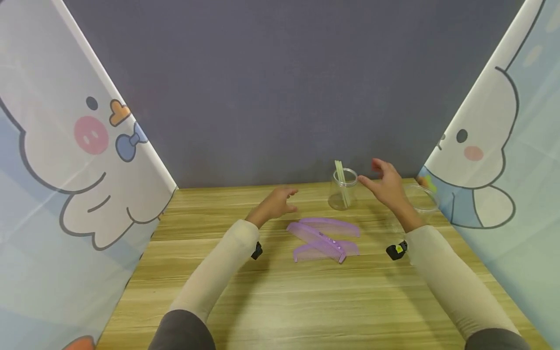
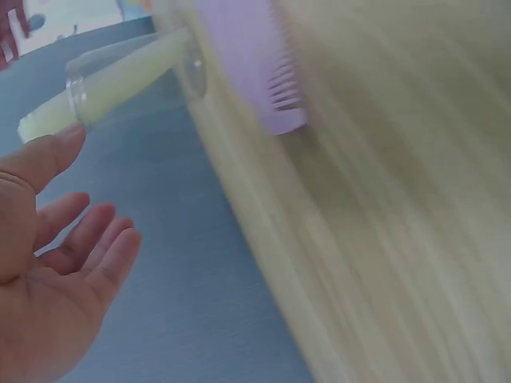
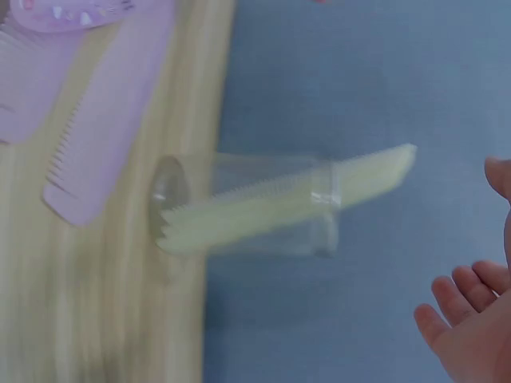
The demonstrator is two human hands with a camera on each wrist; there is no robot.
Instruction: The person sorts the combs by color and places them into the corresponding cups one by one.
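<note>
A second clear cup (image 1: 422, 198) near cartoon curtains (image 1: 65, 160).

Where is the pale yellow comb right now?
In the head view the pale yellow comb stands in the clear cup at the table's far edge, just beyond the purple combs and beside the open right hand.

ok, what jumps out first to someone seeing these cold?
Three purple combs lie overlapped mid-table on the wooden table. Just behind them stands a clear cup holding pale yellow combs. The right hand hovers open beside the cup, and the left hand hovers empty left of the pile.
</note>
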